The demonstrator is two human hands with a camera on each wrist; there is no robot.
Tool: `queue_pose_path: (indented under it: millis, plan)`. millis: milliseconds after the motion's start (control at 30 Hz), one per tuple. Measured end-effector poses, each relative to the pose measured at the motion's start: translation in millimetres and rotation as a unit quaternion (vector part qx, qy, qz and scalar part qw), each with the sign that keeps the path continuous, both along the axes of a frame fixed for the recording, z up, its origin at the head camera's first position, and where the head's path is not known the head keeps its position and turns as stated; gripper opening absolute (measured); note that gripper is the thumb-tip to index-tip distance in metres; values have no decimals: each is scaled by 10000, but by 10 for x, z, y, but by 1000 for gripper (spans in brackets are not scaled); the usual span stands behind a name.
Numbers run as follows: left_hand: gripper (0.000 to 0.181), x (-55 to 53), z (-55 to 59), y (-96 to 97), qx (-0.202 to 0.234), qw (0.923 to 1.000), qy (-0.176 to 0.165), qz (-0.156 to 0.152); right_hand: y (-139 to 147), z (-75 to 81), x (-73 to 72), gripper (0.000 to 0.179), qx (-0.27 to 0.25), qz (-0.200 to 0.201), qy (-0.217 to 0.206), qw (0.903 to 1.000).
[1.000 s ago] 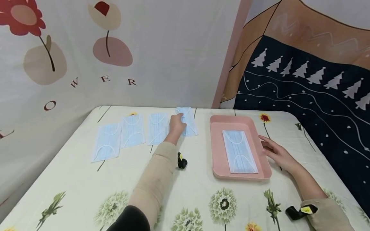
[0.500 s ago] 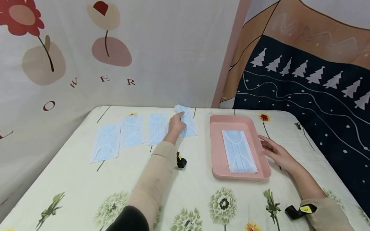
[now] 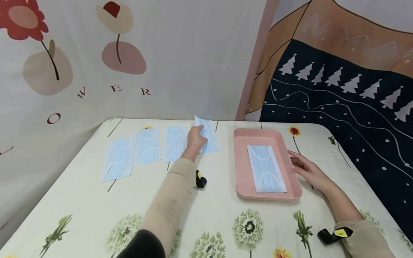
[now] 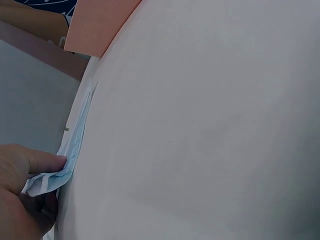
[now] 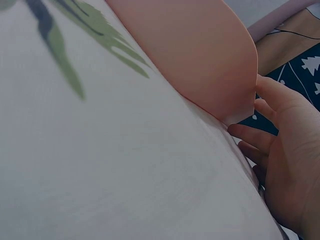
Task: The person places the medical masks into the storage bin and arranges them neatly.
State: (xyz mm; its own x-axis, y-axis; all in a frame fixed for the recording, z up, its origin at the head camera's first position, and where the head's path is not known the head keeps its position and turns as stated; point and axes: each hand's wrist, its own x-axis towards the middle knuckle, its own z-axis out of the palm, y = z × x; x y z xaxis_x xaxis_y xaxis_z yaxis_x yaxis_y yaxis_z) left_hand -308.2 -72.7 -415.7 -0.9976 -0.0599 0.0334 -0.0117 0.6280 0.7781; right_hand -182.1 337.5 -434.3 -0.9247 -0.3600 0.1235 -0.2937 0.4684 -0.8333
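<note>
My left hand pinches the left edge of a light blue face mask near the back of the table. In the left wrist view the thumb and fingers grip the mask's bent edge, and its far end lies low over the cloth. A pink tray stands to the right, with another face mask flat inside it. Against the tray's right side rests my right hand, its fingers relaxed and touching the wall. The right wrist view shows this hand beside the tray's side wall.
Three more face masks, a left one, a middle one and a right one, lie in a row left of my left hand. A small black object shows beside the left sleeve. Fabric hangings rise behind the table.
The held mask's upper left corner has lifted and bent up between my left fingers. My right hand and the tray stay in place; the view shifts slightly.
</note>
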Motion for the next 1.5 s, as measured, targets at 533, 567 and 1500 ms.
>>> queue_pose_path:
  millis: [533,567,1500]
  plan:
    - [70,68,35,27,500,9976,392,-258,-18,7,1,58,93,-107,-94,9999]
    - [70,77,44,32,544,9972,437,-258,-19,6,1,58,89,-113,-94,9999]
    - [70,424,501,303,2458,9641,962,-275,-7,5,4,57,35,-75,-8,10000]
